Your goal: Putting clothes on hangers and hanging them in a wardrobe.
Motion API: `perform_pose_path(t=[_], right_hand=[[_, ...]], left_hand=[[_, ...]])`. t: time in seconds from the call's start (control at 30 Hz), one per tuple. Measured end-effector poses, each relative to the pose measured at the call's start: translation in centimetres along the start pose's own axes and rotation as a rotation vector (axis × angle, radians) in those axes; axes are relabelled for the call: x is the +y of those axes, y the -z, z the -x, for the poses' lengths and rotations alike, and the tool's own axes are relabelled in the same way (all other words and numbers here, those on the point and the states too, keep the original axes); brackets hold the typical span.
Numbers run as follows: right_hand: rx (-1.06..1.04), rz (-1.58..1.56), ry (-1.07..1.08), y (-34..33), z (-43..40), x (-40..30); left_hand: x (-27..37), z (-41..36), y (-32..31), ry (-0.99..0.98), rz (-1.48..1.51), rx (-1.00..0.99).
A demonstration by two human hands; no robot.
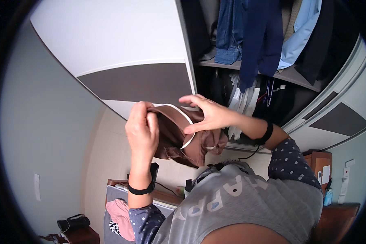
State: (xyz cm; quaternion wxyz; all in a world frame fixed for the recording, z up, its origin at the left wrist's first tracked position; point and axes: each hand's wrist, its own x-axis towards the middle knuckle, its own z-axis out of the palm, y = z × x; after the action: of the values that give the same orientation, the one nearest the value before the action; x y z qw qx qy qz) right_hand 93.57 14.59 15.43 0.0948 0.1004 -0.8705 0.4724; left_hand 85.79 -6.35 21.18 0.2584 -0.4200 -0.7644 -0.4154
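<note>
A brown garment with white piping (174, 137) hangs bunched in front of my body. My left hand (142, 128) is closed in a fist on its upper left edge, near one end of the piping. Over the garment's right side is my right hand (206, 114), fingers spread and thumb lying at the piping. Whether that thumb presses on the cloth, I cannot tell. The garment's opening gapes between the two hands, and its lower folds bunch to the right.
Ahead stands a wardrobe with a white and dark grey sliding door (137, 79). Its right section shows hanging clothes (256, 33) above a shelf (302, 76) and more on hangers below. Behind me is a bed (109, 192) with a pink garment (122, 213). A black cable (251, 155) crosses the floor.
</note>
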Motion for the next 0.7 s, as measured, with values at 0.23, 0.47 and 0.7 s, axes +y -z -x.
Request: perform_pose_path(t=[0.23, 0.47, 0.7], right_hand=[[0.438, 0.192, 0.084, -5.5, 0.4, 0.6], [0.584, 0.062, -0.045, -9.4, -1.1, -0.4], [0.565, 0.46, -0.087, -9.0, -4.7, 0.5]], left_hand=[[1.1, -1.4, -2.0, 0.029, -0.244, -0.012], [0.3, -1.5, -1.5, 0.047, -0.175, -0.077], [-4.2, -1.3, 0.0, 0.051, -0.242, -0.169]])
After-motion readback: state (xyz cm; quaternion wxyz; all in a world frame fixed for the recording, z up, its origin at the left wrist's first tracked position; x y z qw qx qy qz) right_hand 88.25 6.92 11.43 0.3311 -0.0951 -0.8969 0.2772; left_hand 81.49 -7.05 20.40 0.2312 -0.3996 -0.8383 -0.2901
